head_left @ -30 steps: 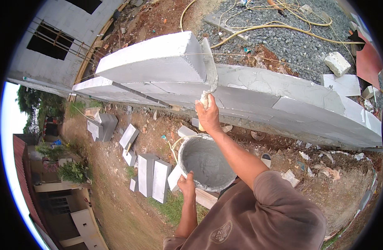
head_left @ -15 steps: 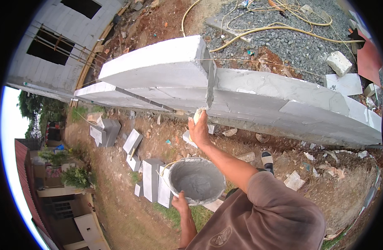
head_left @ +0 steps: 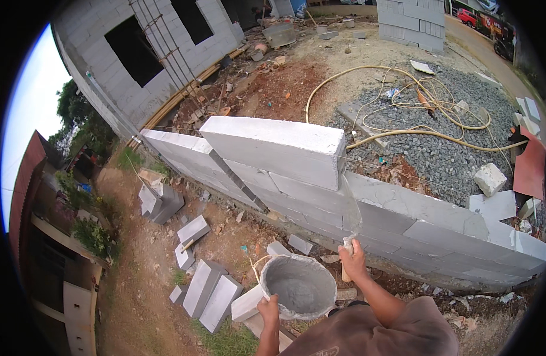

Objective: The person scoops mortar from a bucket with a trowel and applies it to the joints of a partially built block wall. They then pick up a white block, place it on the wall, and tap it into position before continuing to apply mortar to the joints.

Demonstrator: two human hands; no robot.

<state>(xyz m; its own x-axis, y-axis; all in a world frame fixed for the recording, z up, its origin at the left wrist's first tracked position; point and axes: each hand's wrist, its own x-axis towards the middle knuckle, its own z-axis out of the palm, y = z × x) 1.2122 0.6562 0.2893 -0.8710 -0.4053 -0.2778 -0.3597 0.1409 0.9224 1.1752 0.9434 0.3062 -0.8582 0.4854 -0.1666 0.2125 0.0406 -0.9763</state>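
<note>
My right hand (head_left: 354, 261) is closed round the pale handle of a trowel (head_left: 352, 210). Its mortar-smeared blade points up beside the lower end corner of a white wall block (head_left: 273, 151); whether the two touch is hard to tell. That block stands on the top course of a light block wall (head_left: 397, 231), whose top to the right bears a grey mortar layer (head_left: 403, 199). Below, my left hand (head_left: 268, 308) grips the near-left rim of a round bucket (head_left: 330, 282) with wet grey mortar (head_left: 291, 291) inside.
Loose blocks (head_left: 205, 288) lie on the dirt left of the bucket. A taut string runs along the wall. Beyond it are a gravel heap (head_left: 451, 154), a coiled yellowish hose (head_left: 356, 71) and a broken block (head_left: 489, 179). An unfinished block building (head_left: 98, 47) stands at the far left.
The view has tilted up and turned, showing more ground beyond the wall. The trowel has come lower along the block's end, towards me. My left hand keeps its hold on the bucket.
</note>
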